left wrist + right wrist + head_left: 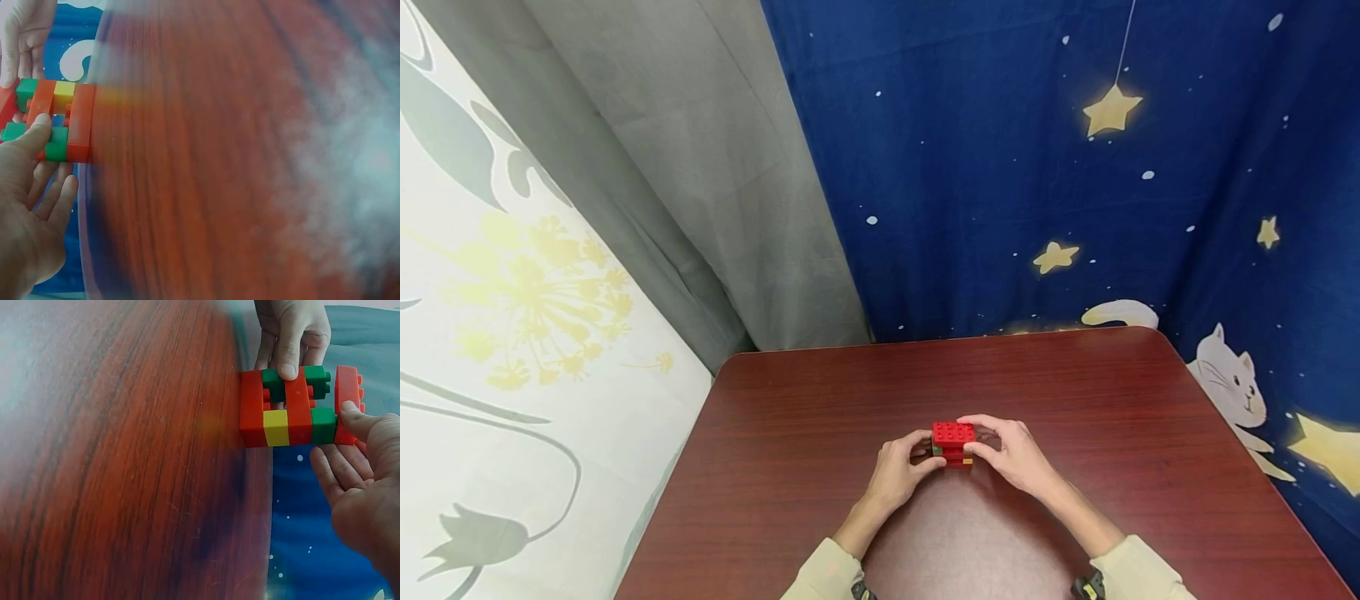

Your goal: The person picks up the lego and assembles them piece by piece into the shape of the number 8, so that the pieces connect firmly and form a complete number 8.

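Observation:
A stack of toy building bricks (299,415) stands on the table between both hands. It has a red bottom brick (251,409), a yellow brick (276,428) and a green brick above that, a red middle brick, and two green bricks on top. My left hand (897,473) holds the stack by its left end, thumb on the middle red brick. My right hand (1018,457) pinches a red studded brick (953,432) by its right end, over the upper green bricks. A gap shows beneath this brick at its left end; contact at the right end is unclear.
The reddish-brown wooden table (790,417) has rounded far corners. Behind it hang a grey curtain (700,167) and a blue curtain (970,167) with stars and a white cat. A white flowered curtain (535,467) hangs at the left.

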`<state>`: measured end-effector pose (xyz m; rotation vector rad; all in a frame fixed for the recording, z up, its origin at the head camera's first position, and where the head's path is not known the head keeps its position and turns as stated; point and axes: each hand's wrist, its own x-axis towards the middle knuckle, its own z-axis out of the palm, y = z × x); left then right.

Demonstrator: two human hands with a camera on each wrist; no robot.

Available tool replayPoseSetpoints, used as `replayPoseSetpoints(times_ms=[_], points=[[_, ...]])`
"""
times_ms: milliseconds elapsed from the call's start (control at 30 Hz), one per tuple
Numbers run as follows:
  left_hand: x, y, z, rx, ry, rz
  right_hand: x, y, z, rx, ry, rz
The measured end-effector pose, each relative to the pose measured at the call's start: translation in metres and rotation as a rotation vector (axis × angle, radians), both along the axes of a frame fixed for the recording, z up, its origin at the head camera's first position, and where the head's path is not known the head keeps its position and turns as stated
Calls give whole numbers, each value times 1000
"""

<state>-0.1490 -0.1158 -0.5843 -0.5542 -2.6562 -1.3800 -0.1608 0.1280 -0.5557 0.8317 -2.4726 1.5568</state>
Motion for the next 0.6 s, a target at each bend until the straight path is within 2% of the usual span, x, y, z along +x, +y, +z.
replayPoseSetpoints(times_ms=[200,433,600], points=[[0,-1,-1,-8,20,-2,0,-2,2,33,33,-13],[0,-1,0,-10,1,2,0,-2,4,65,6,-19],[0,-1,2,-20,50,-34,-1,0,3,44,-17,-10]])
